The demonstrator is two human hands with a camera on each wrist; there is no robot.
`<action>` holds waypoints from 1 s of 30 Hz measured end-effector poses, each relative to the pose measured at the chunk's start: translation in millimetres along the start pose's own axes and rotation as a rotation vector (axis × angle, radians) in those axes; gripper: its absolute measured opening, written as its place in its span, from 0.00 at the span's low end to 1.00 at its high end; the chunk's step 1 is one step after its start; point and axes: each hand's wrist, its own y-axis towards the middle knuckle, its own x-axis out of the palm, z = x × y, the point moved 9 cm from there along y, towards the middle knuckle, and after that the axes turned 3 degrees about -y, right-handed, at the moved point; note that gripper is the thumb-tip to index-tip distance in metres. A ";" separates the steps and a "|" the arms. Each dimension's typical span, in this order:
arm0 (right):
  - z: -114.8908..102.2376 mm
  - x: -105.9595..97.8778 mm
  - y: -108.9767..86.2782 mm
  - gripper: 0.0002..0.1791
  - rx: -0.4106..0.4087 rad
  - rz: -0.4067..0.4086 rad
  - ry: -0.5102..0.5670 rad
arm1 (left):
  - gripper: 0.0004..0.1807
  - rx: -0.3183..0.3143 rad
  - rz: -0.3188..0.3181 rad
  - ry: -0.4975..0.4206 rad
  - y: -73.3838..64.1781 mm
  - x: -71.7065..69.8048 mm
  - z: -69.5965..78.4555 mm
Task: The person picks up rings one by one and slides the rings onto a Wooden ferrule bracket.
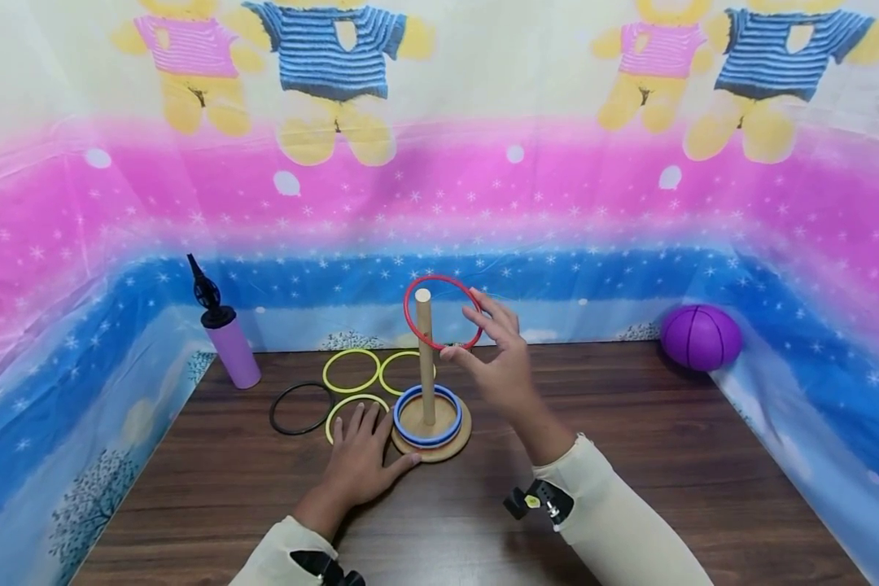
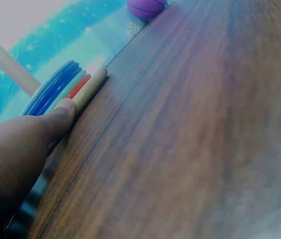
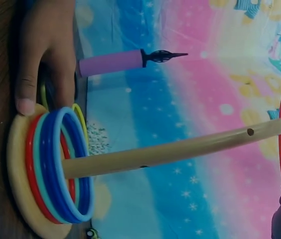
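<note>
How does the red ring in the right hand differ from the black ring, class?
Colour: the held red ring is bright red; the black ring is dark.
Support: the right hand grips the red ring; the black ring lies on the table.
Height: the red ring is up near the post's top; the black ring is down at table level.
Both are thin, round, open hoops.

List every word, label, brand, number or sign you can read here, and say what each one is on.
None can be read in any view.
Red ring, wooden peg, pump and purple ball: no lettering visible.
Backdrop: printed figures and snowflakes, no legible words.
Yellow mark on the device at the right wrist: too small to tell whether it carries any text.
</note>
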 end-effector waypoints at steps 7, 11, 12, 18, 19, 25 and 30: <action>7.2 8.6 -6.2 0.52 0.063 -0.047 -0.003 | 0.52 0.005 0.000 0.005 0.2 -0.7 0.2; 12.3 14.9 -10.2 0.49 0.088 -0.098 -0.009 | 0.52 0.003 0.000 0.004 0.3 -1.1 -0.4; 14.1 16.7 -11.6 0.48 0.099 -0.114 -0.015 | 0.52 0.001 -0.002 0.003 0.1 -1.1 -0.4; 26.7 25.8 -21.3 0.39 0.170 -0.184 -0.052 | 0.52 -0.001 -0.012 -0.002 0.1 -0.7 -0.6; 28.0 27.0 -22.7 0.37 0.169 -0.188 -0.057 | 0.52 0.000 -0.012 -0.002 0.2 -0.8 -0.6; 34.4 32.5 -32.1 0.32 0.158 -0.219 -0.077 | 0.52 0.004 -0.011 0.005 0.3 -1.0 0.0; 40.2 33.8 -38.7 0.29 0.175 -0.234 -0.069 | 0.52 0.006 -0.007 0.010 0.3 -1.5 0.7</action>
